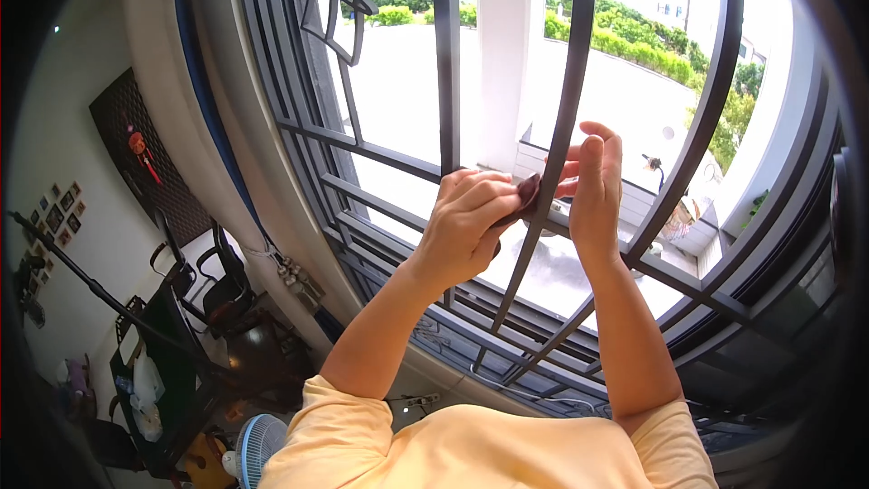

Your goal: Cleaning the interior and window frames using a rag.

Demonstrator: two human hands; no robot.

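My left hand (468,217) is closed around a dark brown cloth (526,198) and presses it to the grey metal window grille, where a crossbar meets an upright bar (560,109). Part of the cloth is hidden by my fingers. To the right of that upright, my right hand (592,180) is raised with its fingers apart and holds nothing. Some of its fingertips reach behind the bar, and whether they touch it is hard to tell. Another upright bar (446,61) stands just beyond my left hand.
A curtain (204,149) hangs left of the window. A blue fan (263,448) stands low beside my left sleeve. Further left are a dark green table (173,353) with plastic bags, and chairs (227,285). A white cable (529,394) runs below the grille.
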